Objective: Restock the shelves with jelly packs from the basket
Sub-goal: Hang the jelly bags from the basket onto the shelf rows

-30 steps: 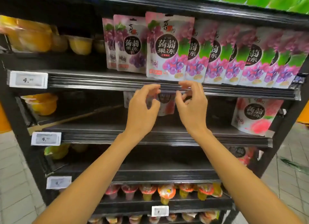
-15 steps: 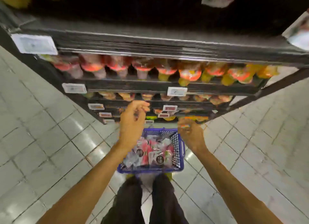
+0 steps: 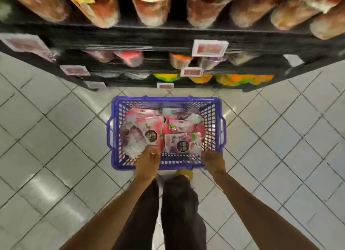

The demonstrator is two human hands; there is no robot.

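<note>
1. The blue plastic lattice basket [image 3: 222, 119] stands on the tiled floor in front of the black shelves [image 3: 168, 34]. The pink foil jelly packs [image 3: 179, 135] lie flat in it, heaped.
2. The left hand [image 3: 148, 161] is at the near rim, and the nearest pack lies just beyond it.
3. The right hand [image 3: 214, 161] is over the near right corner, beside the heap.
4. Both hands' fingers are hidden, so their grip cannot be told.
5. Judgement: the left hand is the better placed to pick.

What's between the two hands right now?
Head view: the basket has its near wall running between the left hand and right hand; jelly packs lie just beyond it, inside.
</note>
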